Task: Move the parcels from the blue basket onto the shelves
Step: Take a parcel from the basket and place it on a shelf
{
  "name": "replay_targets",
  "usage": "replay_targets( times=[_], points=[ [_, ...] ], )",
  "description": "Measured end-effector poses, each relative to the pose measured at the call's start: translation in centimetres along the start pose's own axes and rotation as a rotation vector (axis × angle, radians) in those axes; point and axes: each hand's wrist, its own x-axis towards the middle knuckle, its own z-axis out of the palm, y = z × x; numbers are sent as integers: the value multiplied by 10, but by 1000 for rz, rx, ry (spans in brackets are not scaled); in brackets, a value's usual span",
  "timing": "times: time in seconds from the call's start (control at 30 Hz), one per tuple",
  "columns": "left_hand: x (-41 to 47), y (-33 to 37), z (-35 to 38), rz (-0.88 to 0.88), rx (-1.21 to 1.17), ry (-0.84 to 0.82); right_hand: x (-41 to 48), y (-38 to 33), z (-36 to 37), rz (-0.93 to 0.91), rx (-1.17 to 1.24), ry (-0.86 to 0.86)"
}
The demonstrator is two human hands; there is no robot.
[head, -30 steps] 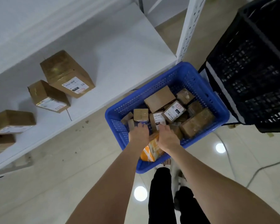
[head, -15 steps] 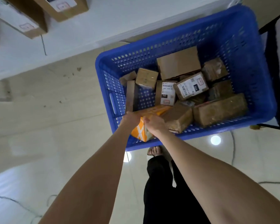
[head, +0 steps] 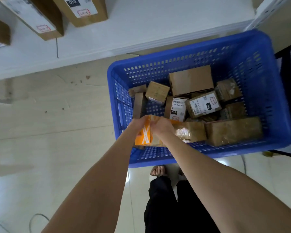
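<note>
Taped brown cardboard parcels [head: 91, 19] are already parked label-up on the white shelf board [head: 158, 27], top left. Pick-up step looks to be in hand: the left hand [head: 137, 126] and right hand [head: 163, 126] are curled over the orange cardboard box with white stripes [head: 144, 137] in the near-left corner of the blue perforated plastic basket [head: 191, 50], both grips closed on it. Next it probably needs lifting clear of the rim and swinging shelfwards. Rightwards, boxy film-wrapped glossy parcels [head: 233, 131] are left.
</note>
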Motion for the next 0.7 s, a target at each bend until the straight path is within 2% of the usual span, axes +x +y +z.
replay_targets(
  times=[0.13,0.27,0.4,0.57,0.7],
  points=[
    [13,4,2,-3,-68,45,17,-9,-10,8,70,8],
    [-5,22,-13,69,-100,109,11,-19,-29,60,327,-18],
    [-60,59,-31,187,-266,85,-25,-31,-62,69,626,25],
    [-155,105,-61,348,-261,110,-95,-63,-111,79,922,63],
    [-232,135,-89,405,-257,143,-161,-91,-158,44,1046,84]
  ],
)
